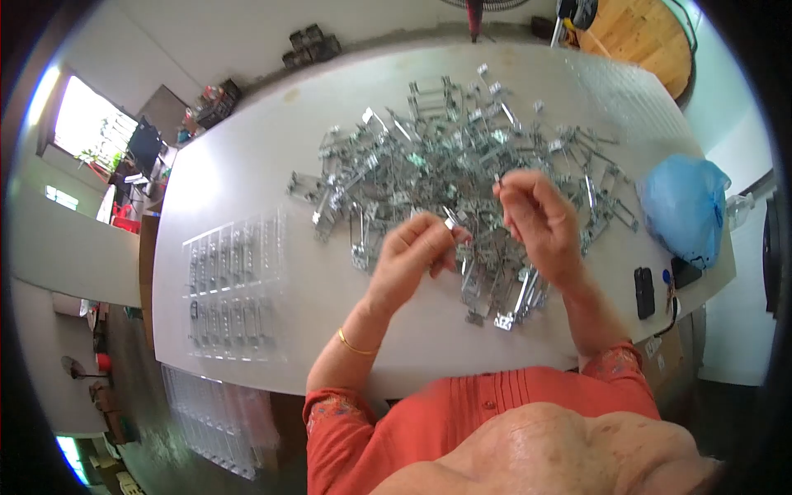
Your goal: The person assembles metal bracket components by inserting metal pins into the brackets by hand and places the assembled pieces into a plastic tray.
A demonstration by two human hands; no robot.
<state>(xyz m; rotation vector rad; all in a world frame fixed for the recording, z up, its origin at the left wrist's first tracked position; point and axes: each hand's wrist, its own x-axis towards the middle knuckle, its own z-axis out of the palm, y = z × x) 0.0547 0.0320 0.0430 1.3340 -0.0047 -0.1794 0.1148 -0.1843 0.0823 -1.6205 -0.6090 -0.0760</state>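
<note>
A wide pile of small silvery metal brackets covers the middle of the table. Over the pile's near edge, my left hand is closed, its thumb and fingers pinching a small metal piece. My right hand is raised a little to the right, also closed, with a tiny dark item at its fingertips, too small to name. The hands are apart. To the left lies a clear plastic tray with rows of metal parts in its slots.
A blue plastic bag sits at the table's right, with a dark phone-like object nearer me. More clear trays lie at the far right and below the left edge. A round wooden board stands beyond.
</note>
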